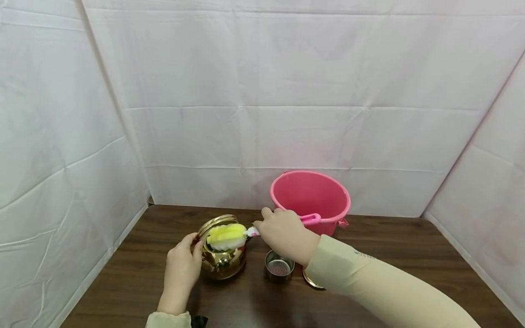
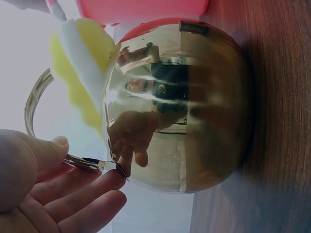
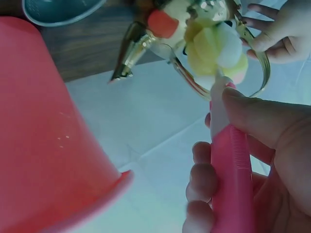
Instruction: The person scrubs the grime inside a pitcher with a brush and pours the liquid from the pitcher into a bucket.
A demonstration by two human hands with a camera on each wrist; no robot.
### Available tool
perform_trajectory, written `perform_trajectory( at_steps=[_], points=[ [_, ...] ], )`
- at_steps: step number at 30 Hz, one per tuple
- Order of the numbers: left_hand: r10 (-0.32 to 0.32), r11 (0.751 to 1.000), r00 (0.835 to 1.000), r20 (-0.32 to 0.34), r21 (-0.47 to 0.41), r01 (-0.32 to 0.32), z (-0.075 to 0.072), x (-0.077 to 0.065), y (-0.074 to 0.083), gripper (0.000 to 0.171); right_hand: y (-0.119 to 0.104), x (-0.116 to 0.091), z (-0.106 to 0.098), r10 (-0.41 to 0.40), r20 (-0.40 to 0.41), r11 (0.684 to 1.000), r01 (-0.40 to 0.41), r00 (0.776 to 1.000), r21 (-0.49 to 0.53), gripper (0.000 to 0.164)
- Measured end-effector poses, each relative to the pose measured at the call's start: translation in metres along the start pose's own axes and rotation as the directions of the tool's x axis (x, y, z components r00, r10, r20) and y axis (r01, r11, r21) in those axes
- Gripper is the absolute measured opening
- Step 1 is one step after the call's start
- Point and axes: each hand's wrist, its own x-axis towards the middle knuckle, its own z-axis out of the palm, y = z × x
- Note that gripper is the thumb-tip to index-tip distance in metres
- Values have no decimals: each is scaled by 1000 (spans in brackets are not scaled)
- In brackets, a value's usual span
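Note:
A shiny gold kettle (image 1: 223,265) stands on the table at left of centre, its spout showing in the right wrist view. My left hand (image 1: 181,264) pinches the kettle's raised hoop handle (image 2: 81,162) between thumb and fingers. In my right hand (image 1: 287,233) is a sponge bottle brush, gripped by its pink handle (image 3: 232,170) with the thumb along the top. The yellow and white sponge head (image 1: 226,237) lies slanted at the kettle's mouth, under the handle hoop. In the left wrist view most of the sponge shows outside the rim.
Behind my right hand stands a pink bucket (image 1: 342,214). A small metal strainer cup (image 1: 269,274) sits right of the kettle, and a gold lid (image 1: 310,281) lies partly hidden under my right forearm. White cloth (image 1: 254,91) hangs behind and beside the brown table (image 1: 139,264).

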Motion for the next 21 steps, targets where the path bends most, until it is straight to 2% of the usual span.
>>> perform_trajectory(
  at_steps=[8,14,21],
  points=[
    [17,1000,999,-39,-1,-17,1,-1,-2,22,-4,13,-4,-13,-17,999,12,1000,-33,6],
    [5,1000,999,-36,10,-5,-5,-2,-6,24,-9,25,-11,-22,38,999,23,999,-29,7],
    [-4,1000,1000,-16,18,4,-10,2,-10,26,-24,43,-16,-26,84,996,33,996,-77,9]
  ],
)
